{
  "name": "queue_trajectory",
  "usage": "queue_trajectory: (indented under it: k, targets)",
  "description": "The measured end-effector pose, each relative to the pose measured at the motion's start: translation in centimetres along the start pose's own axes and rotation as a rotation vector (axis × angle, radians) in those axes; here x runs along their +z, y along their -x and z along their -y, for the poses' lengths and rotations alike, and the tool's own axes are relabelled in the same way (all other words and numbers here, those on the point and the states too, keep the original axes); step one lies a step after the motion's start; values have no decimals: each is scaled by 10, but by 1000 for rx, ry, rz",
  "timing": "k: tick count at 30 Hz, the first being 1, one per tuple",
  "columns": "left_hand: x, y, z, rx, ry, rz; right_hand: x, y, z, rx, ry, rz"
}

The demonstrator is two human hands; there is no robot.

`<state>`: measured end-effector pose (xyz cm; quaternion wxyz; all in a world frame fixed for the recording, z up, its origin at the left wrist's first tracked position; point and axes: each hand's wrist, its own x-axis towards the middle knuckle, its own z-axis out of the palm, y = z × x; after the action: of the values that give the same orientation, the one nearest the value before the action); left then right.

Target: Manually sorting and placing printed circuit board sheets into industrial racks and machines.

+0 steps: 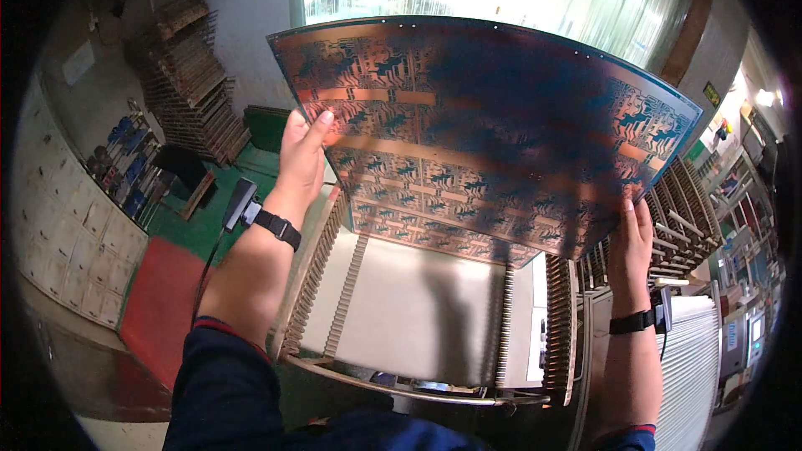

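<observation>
Large rectangular circuit panel of copper and dark blue (476, 125): held up at a tilt above a pale-bottomed rack with notched side rails (307, 294); its face is covered with fine copper traces and broad copper bands, and small bright holes are seen along its upper edge.
Left hand (302, 159): closed on the panel's left edge; the thumb is laid on the patterned face, while the other fingers are mostly hidden behind it.
Right hand (632, 242): closed on the panel's lower right edge, which is gripped by the fingers; part of this grip is hidden.
Copper-patterned strip (401, 225): seen just beneath the panel's lower edge; whether it belongs to a separate board cannot be told.
Rack bottom: crossed by a dark shadow.
Wrists: encircled by black straps (280, 230), to which small black box-shaped devices (241, 203) are fixed.
Arms: partly covered by dark blue sleeves with red trim (225, 380).
Left surroundings: filled by a tall stack of brown slatted racks (180, 75), pale metal lockers (71, 221) and a red floor patch (163, 301).
Far side: closed off by a brightly lit translucent strip curtain (618, 8).
</observation>
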<state>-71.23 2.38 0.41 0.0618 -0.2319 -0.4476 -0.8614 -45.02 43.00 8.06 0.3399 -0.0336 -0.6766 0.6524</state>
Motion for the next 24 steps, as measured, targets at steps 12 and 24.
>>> queue_trajectory:
  k: [12,24]
  targets:
    - [13,-1,1,53,-418,5,-8,-60,-83,16,1,-38]
    - [23,-21,21,-85,-814,186,-98,-34,-101,83,275,-265]
